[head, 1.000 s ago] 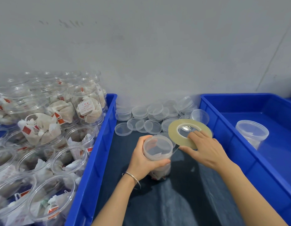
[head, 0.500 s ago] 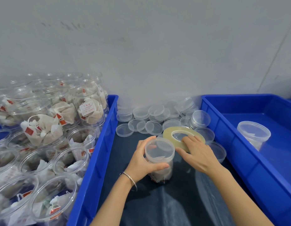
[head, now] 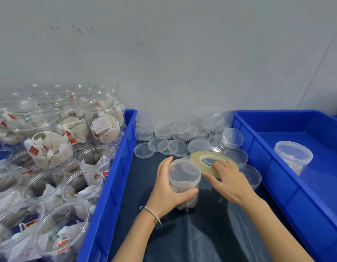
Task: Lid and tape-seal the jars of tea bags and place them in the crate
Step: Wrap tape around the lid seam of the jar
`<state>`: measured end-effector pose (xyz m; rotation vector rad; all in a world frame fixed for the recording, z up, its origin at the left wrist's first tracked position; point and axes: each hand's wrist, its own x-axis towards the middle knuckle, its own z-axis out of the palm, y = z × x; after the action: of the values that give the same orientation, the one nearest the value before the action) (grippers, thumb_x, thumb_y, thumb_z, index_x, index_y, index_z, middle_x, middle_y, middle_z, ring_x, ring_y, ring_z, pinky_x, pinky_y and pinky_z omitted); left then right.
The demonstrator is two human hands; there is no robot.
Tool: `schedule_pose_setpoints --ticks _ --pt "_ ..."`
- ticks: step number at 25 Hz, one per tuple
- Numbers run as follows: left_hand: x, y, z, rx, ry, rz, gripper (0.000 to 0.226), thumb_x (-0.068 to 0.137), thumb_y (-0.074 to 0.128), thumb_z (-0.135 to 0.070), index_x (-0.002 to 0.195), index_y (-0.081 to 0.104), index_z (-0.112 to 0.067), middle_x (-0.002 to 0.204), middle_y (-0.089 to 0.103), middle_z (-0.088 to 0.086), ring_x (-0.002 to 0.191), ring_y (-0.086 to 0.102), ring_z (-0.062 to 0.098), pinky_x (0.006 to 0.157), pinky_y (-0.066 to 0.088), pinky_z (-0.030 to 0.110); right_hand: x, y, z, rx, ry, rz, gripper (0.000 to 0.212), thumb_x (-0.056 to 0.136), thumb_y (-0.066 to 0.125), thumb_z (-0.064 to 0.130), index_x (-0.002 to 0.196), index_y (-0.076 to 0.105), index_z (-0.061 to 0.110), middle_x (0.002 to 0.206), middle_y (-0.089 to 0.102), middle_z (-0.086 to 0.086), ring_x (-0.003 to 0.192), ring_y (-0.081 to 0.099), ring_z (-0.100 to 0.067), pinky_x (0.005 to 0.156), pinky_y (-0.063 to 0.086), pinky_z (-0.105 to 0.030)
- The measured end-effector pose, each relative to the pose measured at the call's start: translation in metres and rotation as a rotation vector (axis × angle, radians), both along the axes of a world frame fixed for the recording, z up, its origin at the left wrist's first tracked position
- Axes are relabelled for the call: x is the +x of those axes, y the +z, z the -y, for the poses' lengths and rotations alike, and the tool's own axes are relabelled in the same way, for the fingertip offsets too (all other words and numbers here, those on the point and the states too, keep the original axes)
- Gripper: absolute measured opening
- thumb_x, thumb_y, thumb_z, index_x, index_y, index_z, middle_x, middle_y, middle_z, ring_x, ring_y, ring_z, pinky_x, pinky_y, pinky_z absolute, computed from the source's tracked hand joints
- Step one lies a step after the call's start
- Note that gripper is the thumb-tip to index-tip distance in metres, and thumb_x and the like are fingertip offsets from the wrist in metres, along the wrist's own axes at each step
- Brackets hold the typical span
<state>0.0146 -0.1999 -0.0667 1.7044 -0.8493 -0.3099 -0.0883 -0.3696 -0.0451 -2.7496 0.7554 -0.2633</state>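
Observation:
A clear jar of tea bags (head: 184, 174) with its lid on stands upright on the dark cloth in the middle. My left hand (head: 168, 188) grips it round the side, thumb in front. My right hand (head: 228, 178) holds a flat yellowish roll of tape (head: 214, 162) close against the jar's right side, just below the lid. To the right is the blue crate (head: 262, 154), with one lidded jar (head: 293, 156) standing in it.
A blue crate (head: 114, 167) at the left is packed with several open jars of tea bags (head: 50, 146), some stacked. Several loose clear lids (head: 178, 147) lie at the back of the cloth by the grey wall.
My right hand has brought the tape roll down and in, from raised behind the jar to flat beside its lid. My left hand keeps its grip on the jar.

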Motion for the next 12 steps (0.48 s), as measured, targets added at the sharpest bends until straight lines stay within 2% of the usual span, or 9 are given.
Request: schedule_pose_setpoints --ticks 5,7,9,10,12 --pt "0.001 0.019 0.017 0.192 0.074 0.22 0.107 0.061 0.084 -0.049 0.146 0.026 -0.022 0.139 0.039 -0.011 0.128 0.036 0.005 0.106 0.032 0.022 -0.002 0.0 0.001 -0.005 -0.002 0.009 0.032 0.094 0.04 0.053 0.102 0.047 0.023 0.117 0.049 0.009 0.11 0.037 -0.012 0.083 0.043 -0.038" --pt "0.001 0.021 0.022 0.208 0.081 0.24 0.105 0.062 0.083 -0.047 0.146 0.026 -0.02 0.138 0.039 -0.01 0.126 0.036 0.006 0.101 0.029 0.016 -0.002 0.0 0.0 -0.001 -0.006 0.004 0.032 0.094 0.04 0.053 0.103 0.047 0.023 0.117 0.049 0.01 0.11 0.037 -0.012 0.084 0.042 -0.038" --pt "-0.004 0.017 0.023 0.127 0.127 0.211 0.101 0.061 0.086 -0.04 0.142 0.031 -0.016 0.134 0.037 -0.007 0.118 0.038 0.002 0.096 0.026 0.007 -0.001 0.0 -0.001 0.001 -0.008 0.002 0.032 0.094 0.04 0.053 0.104 0.048 0.023 0.117 0.049 0.009 0.11 0.037 -0.012 0.084 0.042 -0.038" --pt "-0.006 0.015 0.023 0.099 0.162 0.205 0.098 0.061 0.087 -0.038 0.14 0.035 -0.015 0.13 0.036 -0.007 0.115 0.039 0.003 0.094 0.027 0.006 -0.001 0.0 -0.002 0.005 -0.009 0.005 0.033 0.094 0.04 0.053 0.105 0.048 0.022 0.117 0.05 0.009 0.111 0.038 -0.012 0.084 0.042 -0.038" --pt "-0.008 0.014 0.024 0.142 0.205 0.263 0.087 0.063 0.083 -0.041 0.136 0.041 -0.016 0.123 0.037 -0.006 0.115 0.041 0.009 0.094 0.032 0.013 -0.001 -0.001 -0.003 0.013 -0.01 0.012 0.035 0.094 0.04 0.052 0.108 0.05 0.021 0.117 0.05 0.008 0.112 0.039 -0.013 0.086 0.043 -0.038"
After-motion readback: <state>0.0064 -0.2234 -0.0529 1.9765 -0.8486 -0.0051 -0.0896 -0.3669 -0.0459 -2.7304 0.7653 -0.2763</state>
